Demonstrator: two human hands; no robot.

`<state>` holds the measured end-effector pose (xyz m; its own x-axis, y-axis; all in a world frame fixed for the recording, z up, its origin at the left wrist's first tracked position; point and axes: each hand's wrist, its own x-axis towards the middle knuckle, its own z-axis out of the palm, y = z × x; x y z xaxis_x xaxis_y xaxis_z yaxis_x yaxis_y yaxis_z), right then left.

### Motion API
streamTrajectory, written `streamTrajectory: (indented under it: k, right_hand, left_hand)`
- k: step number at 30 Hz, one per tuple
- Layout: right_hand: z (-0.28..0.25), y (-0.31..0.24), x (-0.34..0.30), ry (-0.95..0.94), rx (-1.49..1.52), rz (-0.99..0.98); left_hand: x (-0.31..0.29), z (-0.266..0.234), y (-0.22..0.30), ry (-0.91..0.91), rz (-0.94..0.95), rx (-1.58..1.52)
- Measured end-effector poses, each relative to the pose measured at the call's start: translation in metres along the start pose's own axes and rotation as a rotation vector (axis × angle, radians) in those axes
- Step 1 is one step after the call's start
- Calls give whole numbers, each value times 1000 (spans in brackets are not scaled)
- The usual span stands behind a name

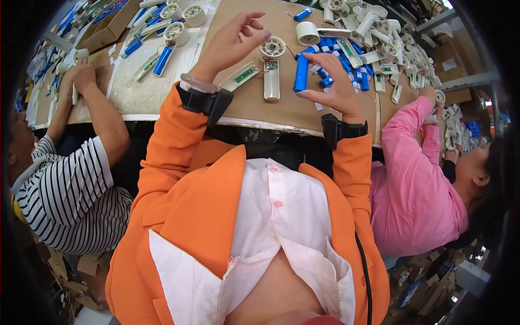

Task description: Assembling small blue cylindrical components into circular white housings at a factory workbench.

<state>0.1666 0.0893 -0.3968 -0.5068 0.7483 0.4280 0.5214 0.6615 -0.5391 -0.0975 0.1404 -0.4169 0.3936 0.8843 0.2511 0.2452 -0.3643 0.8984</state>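
Observation:
My left hand [234, 42] is raised over the table with nothing in it, its fingers loosely bent and apart. Between the thumb and forefinger of my right hand [337, 85] stands a blue cylindrical battery [301, 75], held upright. Between my hands lies a round white spoked housing [272, 47] with a small circuit board in its middle. Thin wires join it to an open white handle shell [271, 84] just below. To the left of that shell is another white half-shell [239, 78] carrying a green circuit board. More blue batteries lie behind my right fingers.
A large heap of white plastic parts [365, 24] and blue batteries covers the table's right. More housings [176, 32] and batteries lie left, near a cardboard box [111, 24]. A person in striped clothing [70, 184] works at left, another in pink [417, 184] at right.

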Motion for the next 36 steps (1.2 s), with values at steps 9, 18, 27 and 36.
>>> streamTrajectory:
  k: [9,18,27,36]
  right_hand:
    - [20,8,4,-195,158,95]
    - [29,12,10,-225,97,8]
    - [31,15,16,-321,119,112]
    - [38,6,14,-251,58,-54]
  left_hand:
    - [17,23,-47,-140,335,680]
    - [25,15,-43,-278,235,456]
    - [28,14,-55,-266,272,416]
    - [29,17,-57,-245,271,384]
